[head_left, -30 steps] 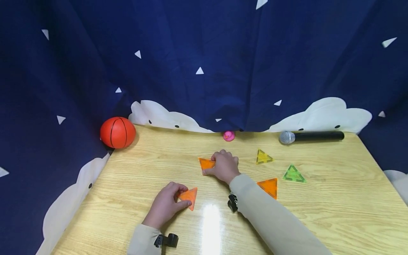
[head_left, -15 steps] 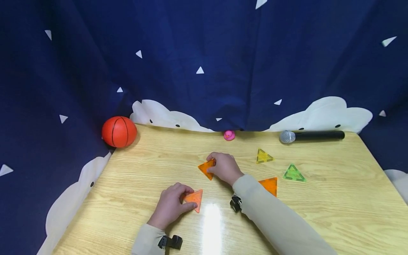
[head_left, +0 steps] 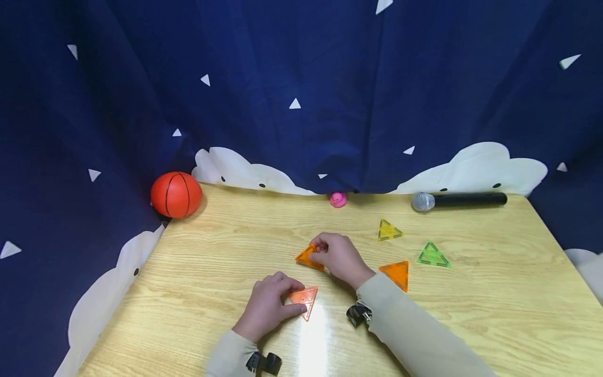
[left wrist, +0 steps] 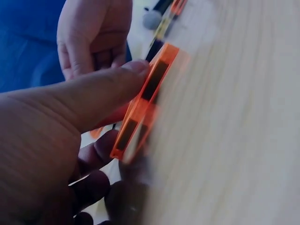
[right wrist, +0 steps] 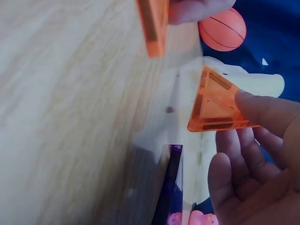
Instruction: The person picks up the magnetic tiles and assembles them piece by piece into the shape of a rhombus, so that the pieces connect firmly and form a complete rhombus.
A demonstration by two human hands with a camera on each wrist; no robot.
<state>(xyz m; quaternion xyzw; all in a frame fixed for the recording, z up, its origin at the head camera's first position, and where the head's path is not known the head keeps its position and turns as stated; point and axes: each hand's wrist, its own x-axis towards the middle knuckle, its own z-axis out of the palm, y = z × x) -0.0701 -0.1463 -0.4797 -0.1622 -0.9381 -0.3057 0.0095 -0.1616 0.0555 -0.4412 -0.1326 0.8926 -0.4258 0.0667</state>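
Note:
My left hand pinches an orange triangular magnetic tile between thumb and fingers, low over the table. In the left wrist view, dark strips show along the edge of this tile. Farther back, my right hand pinches a second orange triangular tile by one side. The right wrist view shows this tile raised and tilted, with the thumb on its face. A small gap parts the two tiles. Also in that view, a purple-edged piece stands beyond the right hand's tile; in the head view I cannot make it out.
Right of my right hand lie an orange triangle, a green triangle and a yellow triangle. Along the back edge are a pink duck and a black microphone. A red ball sits at the back left.
My left hand has moved right with its orange tile. The right hand has come nearer to me, and its tile has turned. Both tiles are closer together now.

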